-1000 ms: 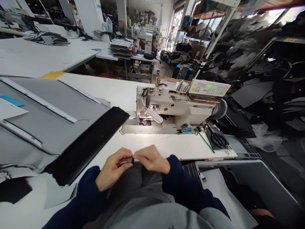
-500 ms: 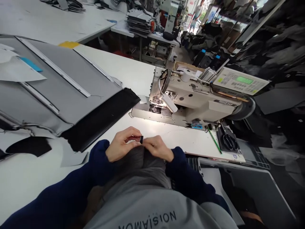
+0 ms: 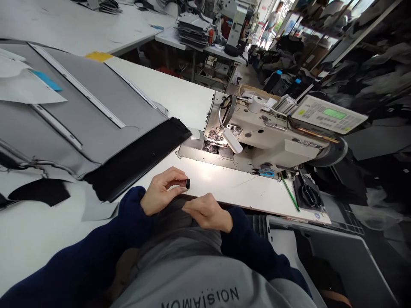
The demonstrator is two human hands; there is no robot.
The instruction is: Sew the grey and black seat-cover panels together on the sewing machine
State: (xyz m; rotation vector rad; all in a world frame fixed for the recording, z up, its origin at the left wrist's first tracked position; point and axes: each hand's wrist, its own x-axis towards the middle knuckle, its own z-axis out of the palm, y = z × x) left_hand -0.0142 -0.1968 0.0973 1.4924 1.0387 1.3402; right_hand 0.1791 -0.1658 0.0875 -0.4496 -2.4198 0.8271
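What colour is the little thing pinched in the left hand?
Black. The small piece in the left hand shows in the head view.

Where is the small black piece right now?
The small black piece is pinched in the left hand fingers, low in the head view, just above the right hand and before the sewing machine.

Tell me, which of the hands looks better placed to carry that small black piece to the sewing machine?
Left, probably: the left hand already pinches the small black piece; the right hand rests empty.
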